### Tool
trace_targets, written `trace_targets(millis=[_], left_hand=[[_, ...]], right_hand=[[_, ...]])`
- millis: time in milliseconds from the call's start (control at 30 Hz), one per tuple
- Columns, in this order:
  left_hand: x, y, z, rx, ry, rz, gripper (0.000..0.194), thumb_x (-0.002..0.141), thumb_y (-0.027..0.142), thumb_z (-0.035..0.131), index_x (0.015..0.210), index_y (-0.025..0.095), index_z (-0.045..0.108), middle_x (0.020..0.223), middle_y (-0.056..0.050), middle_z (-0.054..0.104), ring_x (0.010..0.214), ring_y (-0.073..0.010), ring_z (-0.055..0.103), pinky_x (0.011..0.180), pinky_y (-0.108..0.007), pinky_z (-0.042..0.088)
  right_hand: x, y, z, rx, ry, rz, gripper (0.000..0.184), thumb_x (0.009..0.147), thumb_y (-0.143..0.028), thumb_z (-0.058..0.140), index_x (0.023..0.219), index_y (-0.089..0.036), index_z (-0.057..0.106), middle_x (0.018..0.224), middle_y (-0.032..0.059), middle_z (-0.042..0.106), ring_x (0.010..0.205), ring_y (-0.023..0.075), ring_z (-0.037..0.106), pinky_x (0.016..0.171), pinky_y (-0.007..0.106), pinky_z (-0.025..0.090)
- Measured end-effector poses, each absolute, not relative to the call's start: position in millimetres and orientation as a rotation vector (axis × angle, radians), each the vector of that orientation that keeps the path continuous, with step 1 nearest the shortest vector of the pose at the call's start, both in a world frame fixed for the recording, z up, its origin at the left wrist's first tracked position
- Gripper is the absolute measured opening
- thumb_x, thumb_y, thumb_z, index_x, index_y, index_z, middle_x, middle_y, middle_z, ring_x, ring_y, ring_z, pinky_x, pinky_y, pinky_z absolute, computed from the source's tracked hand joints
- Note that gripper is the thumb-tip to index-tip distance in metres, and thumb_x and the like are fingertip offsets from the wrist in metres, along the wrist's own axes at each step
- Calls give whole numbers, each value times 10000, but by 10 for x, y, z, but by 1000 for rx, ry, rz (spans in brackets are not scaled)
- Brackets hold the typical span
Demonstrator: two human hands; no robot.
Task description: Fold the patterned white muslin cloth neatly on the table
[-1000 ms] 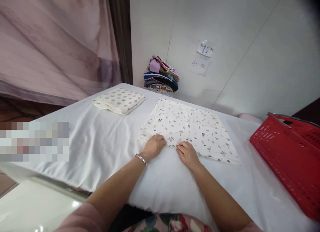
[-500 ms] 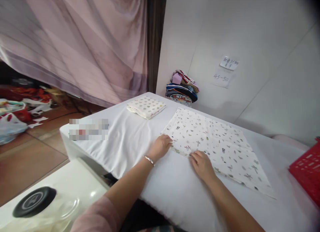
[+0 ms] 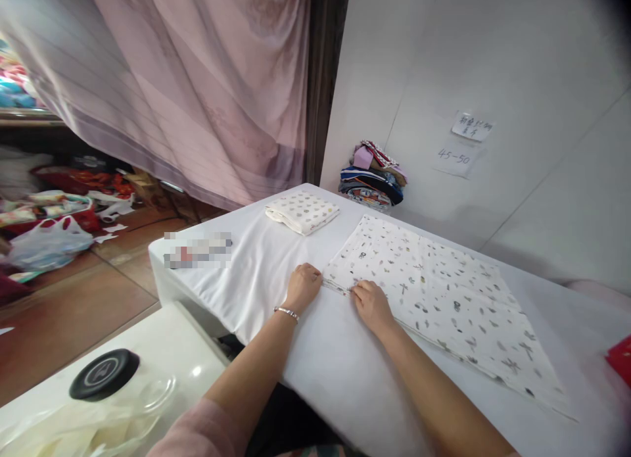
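Observation:
A white cloth [image 3: 434, 292] printed with small grey-green motifs lies spread in layers on the white-covered table [image 3: 335, 358]. At its near left corner, my left hand [image 3: 304, 287] has bent fingers closed at the edge; a silver bracelet circles that wrist. A short way to the right, my right hand [image 3: 372, 307] pinches the near edge of the same cloth. Between the two hands the stacked layers of the edge show. Both sets of fingertips are partly hidden. Behind my left hand sits a folded printed cloth [image 3: 303, 212], apart from both hands.
Stacked folded fabrics [image 3: 372, 181] stand beyond the far edge, against the wall. A red basket [image 3: 620, 360] is at the right. On the left a black round object [image 3: 104, 374] and clear plastic rest on a white surface [image 3: 197, 332]. Bags [image 3: 52, 243] lie on the floor.
The view has turned left. My right hand has moved left along the cloth's near edge, and my left hand has shifted outward to the left at the corner.

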State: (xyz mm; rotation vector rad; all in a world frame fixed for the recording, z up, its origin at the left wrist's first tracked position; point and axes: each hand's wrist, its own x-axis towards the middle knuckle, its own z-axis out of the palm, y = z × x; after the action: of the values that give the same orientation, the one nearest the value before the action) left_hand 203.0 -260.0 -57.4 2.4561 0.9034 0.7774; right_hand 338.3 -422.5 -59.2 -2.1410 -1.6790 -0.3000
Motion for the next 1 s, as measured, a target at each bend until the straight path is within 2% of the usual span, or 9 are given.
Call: trace_targets(millis=[133,433,600,800,1000], left_hand=[[2018,-2640,-561,2502,904,739,192,740,165,489,685,193,670,845,-48,634,842,-201,541,753,-336,422],[2025,-2679,-587,2529,905,680,78,692,254,600,738,208,643,904,-39,621,932,-236,512,815,-387,372],[2036,-2685,-617,2543,895,678,114,706,272,597,783,190,617,960,-44,602,979,-237,490,846,-387,346],[2028,-2747,-548,2567,942,615,164,719,286,578,837,180,621,969,-58,592,997,-231,478,854,-362,321],[2060,-2840,-469,2628,1093,556,297,812,384,456,774,150,636,912,-101,597,948,-244,485,815,-365,329]], right_hand=[[3304,-4017,-579,-2118,-1702,-288,175,858,-188,473,825,-208,643,823,44,572,819,180,493,722,281,372],[3210,-3686,-573,-2133,-1735,-262,156,866,-231,484,856,-208,638,838,41,576,821,180,498,712,273,369],[3196,-3647,-592,-2128,-1716,-240,143,856,-201,494,884,-200,633,852,45,585,827,178,503,724,263,374],[3251,-3606,-631,-2100,-1470,-33,195,862,-188,447,780,-204,623,824,34,589,803,162,523,703,253,372],[3309,-3601,-703,-2023,-1323,55,218,853,-227,415,788,-204,622,823,21,599,796,157,544,722,258,386]])
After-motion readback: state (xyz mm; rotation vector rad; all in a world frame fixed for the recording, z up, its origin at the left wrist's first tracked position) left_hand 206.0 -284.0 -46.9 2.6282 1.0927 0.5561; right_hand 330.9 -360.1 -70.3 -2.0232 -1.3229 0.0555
